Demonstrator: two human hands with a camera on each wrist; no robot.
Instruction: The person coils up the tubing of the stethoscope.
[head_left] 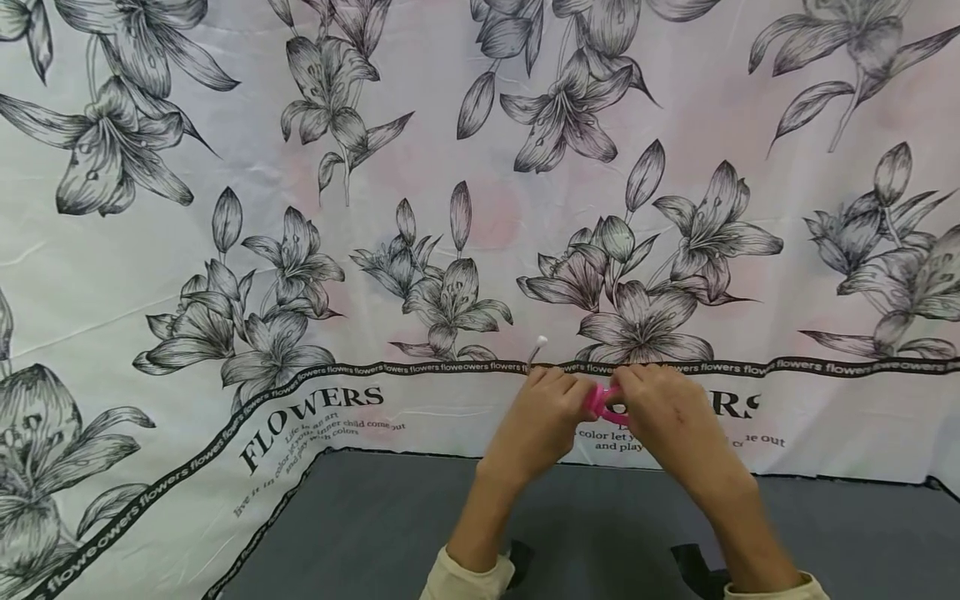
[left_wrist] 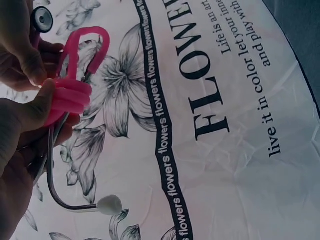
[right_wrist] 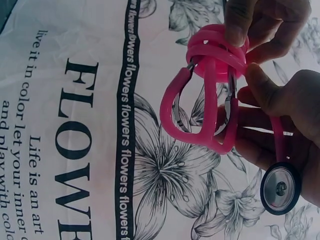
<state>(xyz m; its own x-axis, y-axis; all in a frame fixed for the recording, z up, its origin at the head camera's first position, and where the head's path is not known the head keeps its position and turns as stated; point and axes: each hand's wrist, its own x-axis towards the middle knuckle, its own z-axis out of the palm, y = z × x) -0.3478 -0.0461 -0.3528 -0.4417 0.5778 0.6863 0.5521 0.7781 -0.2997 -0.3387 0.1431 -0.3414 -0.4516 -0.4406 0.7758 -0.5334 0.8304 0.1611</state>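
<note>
Both hands hold a pink stethoscope up over the flower-printed cover. Its tubing is wound in several coils around the metal ear tubes, as the left wrist view shows, with a loop sticking out beyond the coils. My left hand grips the coiled bundle, thumb pressed on it. Close beside it, my right hand pinches the tubing with thumb and fingers. A round chest piece with a black rim hangs below the right fingers. One white ear tip points out past the left hand.
The white cover carries black flower drawings, lettering and a dark printed band. Nearer to me lies a dark grey surface along the cover's edge. Light sleeves and black straps show at the wrists.
</note>
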